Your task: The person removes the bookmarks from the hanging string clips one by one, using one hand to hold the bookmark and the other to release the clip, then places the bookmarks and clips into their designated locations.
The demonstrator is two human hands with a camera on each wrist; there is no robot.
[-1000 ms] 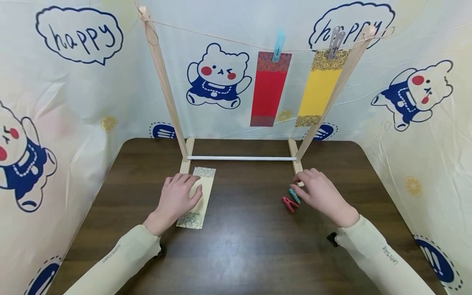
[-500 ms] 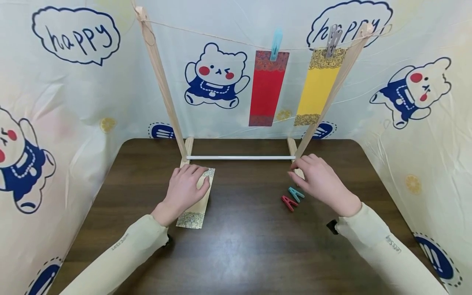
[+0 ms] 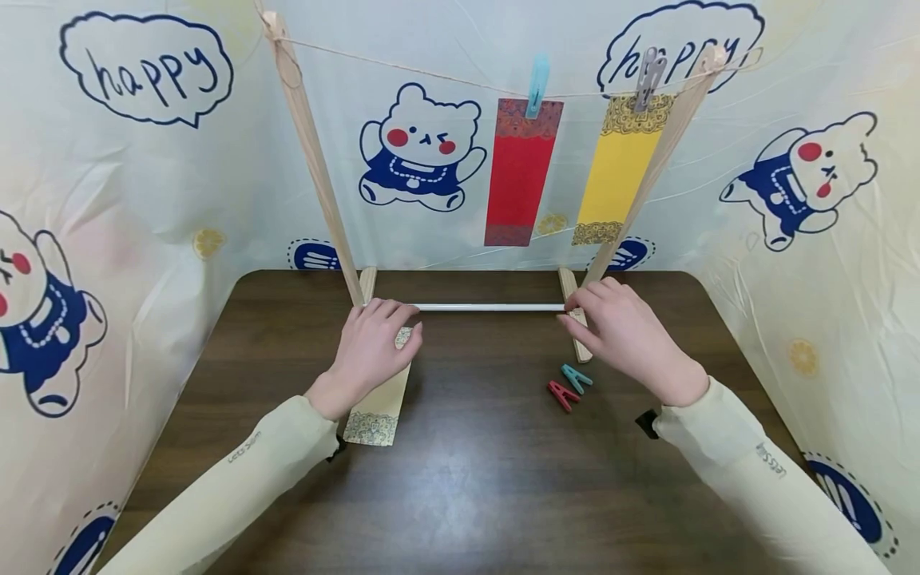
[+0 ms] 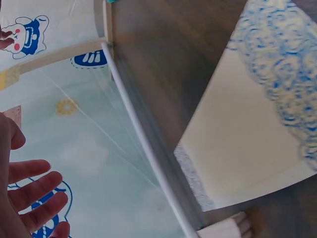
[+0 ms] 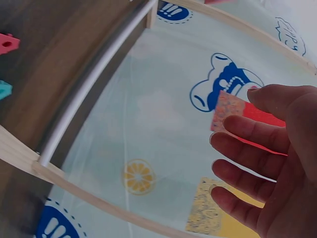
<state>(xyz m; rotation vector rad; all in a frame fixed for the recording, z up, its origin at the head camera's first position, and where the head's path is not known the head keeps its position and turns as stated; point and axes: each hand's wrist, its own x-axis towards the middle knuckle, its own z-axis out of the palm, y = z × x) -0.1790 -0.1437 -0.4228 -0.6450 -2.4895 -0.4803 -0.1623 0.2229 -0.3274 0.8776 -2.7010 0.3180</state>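
Note:
My left hand (image 3: 374, 345) hovers over the upper part of a cream paper strip (image 3: 374, 407) with patterned ends, near the foot of the left post. Nothing is between its relaxed fingers (image 4: 42, 191) in the left wrist view. At the right post, my right hand (image 3: 627, 339) is raised with loosely bent, empty fingers (image 5: 247, 148). Just below it on the table lie a teal clothespin (image 3: 577, 378) and a red clothespin (image 3: 563, 395). A red strip (image 3: 525, 176) hangs from the string by a light blue clothespin (image 3: 537, 86), beside a yellow strip (image 3: 624, 172) under grey clothespins (image 3: 650, 78).
The wooden frame has a left post (image 3: 312, 160), a right post (image 3: 672, 148) and a white crossbar (image 3: 481, 307) low between them. A string (image 3: 402, 65) spans the tops. Patterned cloth (image 3: 172, 184) surrounds the brown table (image 3: 489, 479).
Both hands have moved forward, away from the body: the left along the cream strip, the right off the clothespins toward the right post. The teal clothespin has shifted slightly and lies in full view.

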